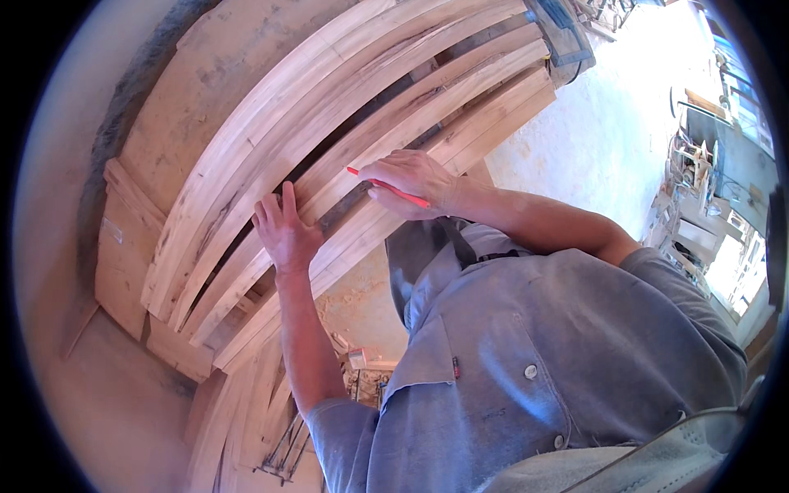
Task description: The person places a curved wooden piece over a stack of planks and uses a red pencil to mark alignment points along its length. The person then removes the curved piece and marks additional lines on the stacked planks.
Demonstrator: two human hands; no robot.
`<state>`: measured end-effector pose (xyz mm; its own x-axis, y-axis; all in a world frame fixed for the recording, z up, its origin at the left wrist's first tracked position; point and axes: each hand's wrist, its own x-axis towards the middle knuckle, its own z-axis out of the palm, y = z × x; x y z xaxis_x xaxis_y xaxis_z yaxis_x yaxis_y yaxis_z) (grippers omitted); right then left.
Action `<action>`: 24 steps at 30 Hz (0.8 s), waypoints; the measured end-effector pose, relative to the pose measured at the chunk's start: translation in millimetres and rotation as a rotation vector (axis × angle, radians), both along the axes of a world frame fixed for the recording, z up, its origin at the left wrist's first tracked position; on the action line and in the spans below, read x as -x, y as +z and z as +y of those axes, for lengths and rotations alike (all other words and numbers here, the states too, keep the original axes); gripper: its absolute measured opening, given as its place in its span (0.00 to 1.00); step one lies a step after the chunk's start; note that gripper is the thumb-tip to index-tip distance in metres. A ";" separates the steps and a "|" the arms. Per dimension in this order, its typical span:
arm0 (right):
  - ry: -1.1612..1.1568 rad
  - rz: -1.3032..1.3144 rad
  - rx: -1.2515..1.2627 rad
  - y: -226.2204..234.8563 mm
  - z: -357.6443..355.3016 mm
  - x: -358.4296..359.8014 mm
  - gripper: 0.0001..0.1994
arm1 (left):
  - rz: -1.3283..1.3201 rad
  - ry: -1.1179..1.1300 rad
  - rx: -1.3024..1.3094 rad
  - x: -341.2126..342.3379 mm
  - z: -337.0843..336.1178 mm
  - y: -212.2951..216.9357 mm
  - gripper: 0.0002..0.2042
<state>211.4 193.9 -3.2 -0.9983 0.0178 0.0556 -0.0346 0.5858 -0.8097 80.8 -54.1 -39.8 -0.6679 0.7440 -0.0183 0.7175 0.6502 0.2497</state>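
Several long pale wooden planks [271, 123] lie side by side in front of me, with dark gaps between them. In my right hand [415, 182] is a slim red pencil [407, 195], its pale tip pointing to the left over the nearer planks. My left hand [288, 232] lies across a plank [240, 283] to the left of the right hand. Its fingers are spread and reach toward a dark gap; it holds no tool. Whether the pencil tip touches the wood, I cannot tell.
At the planks' far right end is a blue-grey object [567, 37]. A broad board [185, 107] lies beyond them. Below left, more wood strips [238, 419] stand near metal clamps [286, 448]. Cluttered equipment [694, 177] lines the right side beside a pale floor [612, 111].
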 end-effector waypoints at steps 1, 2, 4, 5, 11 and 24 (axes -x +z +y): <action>-0.012 -0.038 -0.041 -2.0 -3.7 3.4 0.10 | -0.006 -0.002 0.004 -0.2 0.6 0.9 0.39; -0.022 -0.073 -0.081 -3.0 -6.5 5.1 0.10 | -0.008 -0.004 0.008 -0.1 0.8 2.8 0.40; 0.040 -0.069 -0.120 -9.5 -12.3 0.3 0.09 | -0.008 -0.001 0.004 -1.5 -2.4 0.9 0.41; 0.069 -0.064 -0.142 -9.9 -15.4 0.5 0.08 | -0.002 0.002 -0.007 -2.6 -6.0 -3.8 0.41; -0.131 -0.032 -0.086 -4.0 -21.1 14.6 0.05 | 0.039 -0.069 -0.118 6.5 -17.8 -21.0 0.44; -0.117 -0.145 -0.099 2.1 -18.7 -18.1 0.07 | 0.010 -0.036 -0.106 1.5 -24.6 -25.1 0.45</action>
